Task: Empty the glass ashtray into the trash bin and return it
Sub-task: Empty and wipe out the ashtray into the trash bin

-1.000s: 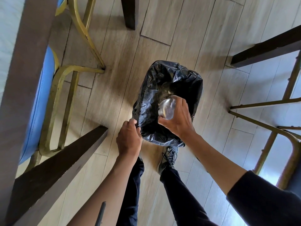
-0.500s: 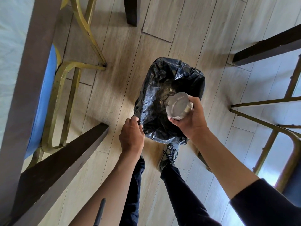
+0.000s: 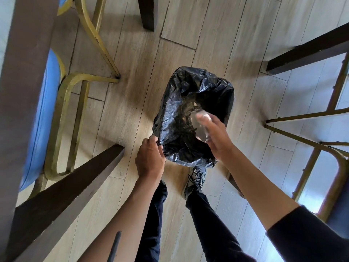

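1. head view: the right hand (image 3: pixel 215 137) gripped the glass ashtray (image 3: pixel 200 125), tipped on its side over the trash bin (image 3: pixel 228 95), motion-blurred; the emptying step looked in hand.
2. the left hand (image 3: pixel 150 159) pinched the bin's near rim, grasping the crinkled, glossy black liner (image 3: pixel 170 118).
3. dark ash and debris lay inside the bin.
4. next, judging, the ashtray needed righting, lifting clear and carrying back.
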Demonstrator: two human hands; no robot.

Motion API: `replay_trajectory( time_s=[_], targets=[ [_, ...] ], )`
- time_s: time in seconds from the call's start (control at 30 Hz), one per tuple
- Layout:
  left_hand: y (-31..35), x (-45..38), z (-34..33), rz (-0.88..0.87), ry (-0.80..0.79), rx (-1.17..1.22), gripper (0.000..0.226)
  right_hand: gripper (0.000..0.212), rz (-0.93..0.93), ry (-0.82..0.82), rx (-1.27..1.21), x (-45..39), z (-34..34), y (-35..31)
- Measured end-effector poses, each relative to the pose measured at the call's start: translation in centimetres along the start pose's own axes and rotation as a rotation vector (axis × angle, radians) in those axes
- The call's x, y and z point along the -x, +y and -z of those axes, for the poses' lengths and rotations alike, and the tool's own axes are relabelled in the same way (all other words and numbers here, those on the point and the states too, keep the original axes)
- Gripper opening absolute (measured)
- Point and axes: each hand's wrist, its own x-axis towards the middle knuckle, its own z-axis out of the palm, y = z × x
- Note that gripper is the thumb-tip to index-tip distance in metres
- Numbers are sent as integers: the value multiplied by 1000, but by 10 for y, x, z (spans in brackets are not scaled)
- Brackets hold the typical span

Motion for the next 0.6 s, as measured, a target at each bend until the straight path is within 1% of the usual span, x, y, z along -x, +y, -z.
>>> replay_trajectory(
  time_s=[0.13,0.17,0.2,0.27,0.33,0.4,0.5,0.6],
  targets=[
    [0,0,-1,-4,2,-7,27,98,299,72,880,-8,-6,28],
    [0,0,-1,-4,2,-8,27,104,357,104,1033,-8,-8,37],
    [0,0,-1,-1,1,-8,27,108,397,130,1126,-6,-10,46],
    [0,-1,0,3,1,-5,27,109,404,119,1197,-2,-11,62],
    [0,-1,-1,-1,2,-1,27,102,354,54,1192,1,-7,74],
    [-1,-1,-1,-4,0,1,27,95,313,42,1145,1,-4,77],
    [-1,-2,-2,-7,0,2,26,89,387,101,1087,2,-3,72],
    [-1,-2,-2,-10,-1,-14,24,84,507,162,1142,0,1,61]
  ],
)
